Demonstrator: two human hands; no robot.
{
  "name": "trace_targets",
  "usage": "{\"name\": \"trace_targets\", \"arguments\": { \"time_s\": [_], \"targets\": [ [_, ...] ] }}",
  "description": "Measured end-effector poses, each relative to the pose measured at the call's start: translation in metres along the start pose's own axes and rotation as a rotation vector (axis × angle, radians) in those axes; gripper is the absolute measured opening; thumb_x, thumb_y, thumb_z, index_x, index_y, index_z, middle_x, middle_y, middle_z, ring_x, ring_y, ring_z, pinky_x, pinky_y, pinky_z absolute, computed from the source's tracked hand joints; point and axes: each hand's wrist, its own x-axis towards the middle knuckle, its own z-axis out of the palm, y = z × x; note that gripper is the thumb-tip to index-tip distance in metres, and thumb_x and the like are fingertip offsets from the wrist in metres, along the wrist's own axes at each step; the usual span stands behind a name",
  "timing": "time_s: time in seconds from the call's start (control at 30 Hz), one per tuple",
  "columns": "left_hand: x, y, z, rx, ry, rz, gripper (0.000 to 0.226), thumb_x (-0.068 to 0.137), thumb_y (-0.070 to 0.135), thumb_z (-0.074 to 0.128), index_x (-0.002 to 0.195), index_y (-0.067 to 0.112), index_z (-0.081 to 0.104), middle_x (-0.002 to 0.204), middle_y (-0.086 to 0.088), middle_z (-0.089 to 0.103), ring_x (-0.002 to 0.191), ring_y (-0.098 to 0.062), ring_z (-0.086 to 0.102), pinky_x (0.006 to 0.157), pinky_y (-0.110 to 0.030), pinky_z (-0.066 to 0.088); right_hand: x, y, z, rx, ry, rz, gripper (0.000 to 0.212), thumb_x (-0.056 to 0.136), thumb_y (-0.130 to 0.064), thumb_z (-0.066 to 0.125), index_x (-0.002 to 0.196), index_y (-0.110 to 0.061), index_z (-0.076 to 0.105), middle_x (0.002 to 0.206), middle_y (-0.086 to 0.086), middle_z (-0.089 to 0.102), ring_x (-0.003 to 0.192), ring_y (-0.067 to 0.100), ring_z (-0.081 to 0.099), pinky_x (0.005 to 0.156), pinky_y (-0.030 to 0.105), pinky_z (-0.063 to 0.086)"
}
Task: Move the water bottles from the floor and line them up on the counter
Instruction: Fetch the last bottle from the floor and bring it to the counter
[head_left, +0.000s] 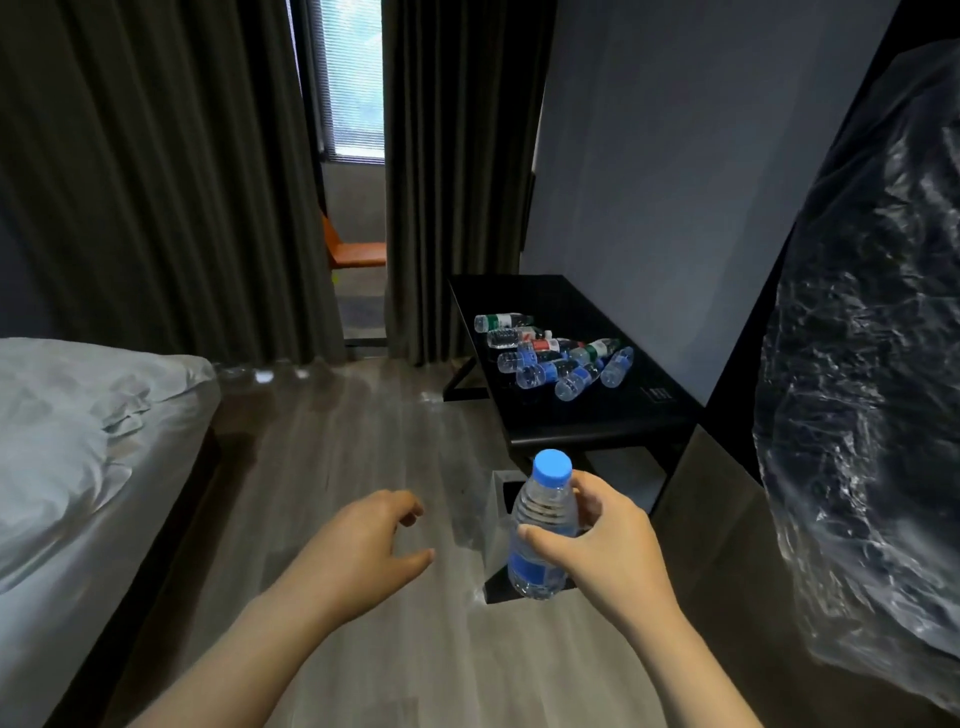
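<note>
My right hand (608, 545) grips a clear water bottle (540, 525) with a blue cap and blue label, held upright in front of me. My left hand (363, 545) hovers beside it with fingers apart and nothing in it. Ahead on the right stands a black counter (587, 421). Several water bottles (550, 356) lie on their sides in a loose pile on its top, some with blue labels, some green or red.
A grey bin (493, 525) stands on the wooden floor right behind the held bottle. A bed with white bedding (78, 457) fills the left. Crinkled clear plastic (872, 389) hangs close at the right. Dark curtains and an orange chair (353, 252) are at the back.
</note>
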Motion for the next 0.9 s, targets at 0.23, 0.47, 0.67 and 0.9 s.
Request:
{"name": "trace_targets", "arguments": {
  "time_s": [0.23, 0.47, 0.67, 0.9],
  "targets": [
    [0.103, -0.05, -0.025, -0.005, -0.04, 0.065, 0.043, 0.085, 0.046, 0.062, 0.123, 0.029, 0.055, 0.121, 0.012, 0.057, 0.108, -0.004, 0.056, 0.08, -0.012, 0.039, 0.089, -0.02, 0.044, 0.03, 0.013, 0.084, 0.053, 0.061, -0.041, 0.083, 0.108, -0.038, 0.06, 0.098, -0.019, 0.071, 0.091, 0.001, 0.067, 0.08, 0.033, 0.06],
    [0.196, -0.078, -0.027, -0.063, -0.113, 0.09, 0.044, 0.085, 0.042, 0.063, 0.125, 0.024, 0.055, 0.12, 0.007, 0.058, 0.109, -0.008, 0.057, 0.09, -0.019, 0.044, 0.172, -0.01, 0.07, 0.033, 0.039, 0.137, 0.05, 0.057, -0.048, 0.081, 0.101, -0.044, 0.058, 0.095, -0.028, 0.069, 0.088, -0.005, 0.067, 0.078, 0.031, 0.059],
    [0.294, -0.09, -0.027, -0.041, -0.113, 0.102, 0.046, 0.086, 0.04, 0.064, 0.128, 0.022, 0.055, 0.124, 0.006, 0.058, 0.11, -0.008, 0.056, 0.087, -0.015, 0.041, 0.263, 0.011, 0.083, 0.044, 0.048, 0.163, 0.053, 0.058, -0.045, 0.083, 0.105, -0.042, 0.058, 0.097, -0.027, 0.069, 0.088, -0.007, 0.066, 0.079, 0.03, 0.059],
    [0.394, -0.098, -0.024, -0.029, -0.139, 0.117, 0.042, 0.086, 0.036, 0.064, 0.125, 0.021, 0.057, 0.121, 0.005, 0.061, 0.11, -0.008, 0.056, 0.082, -0.011, 0.036, 0.355, 0.035, 0.087, 0.015, 0.083, 0.219, 0.051, 0.059, -0.042, 0.081, 0.104, -0.039, 0.057, 0.094, -0.019, 0.071, 0.088, 0.0, 0.067, 0.08, 0.035, 0.058]
  ]
}}
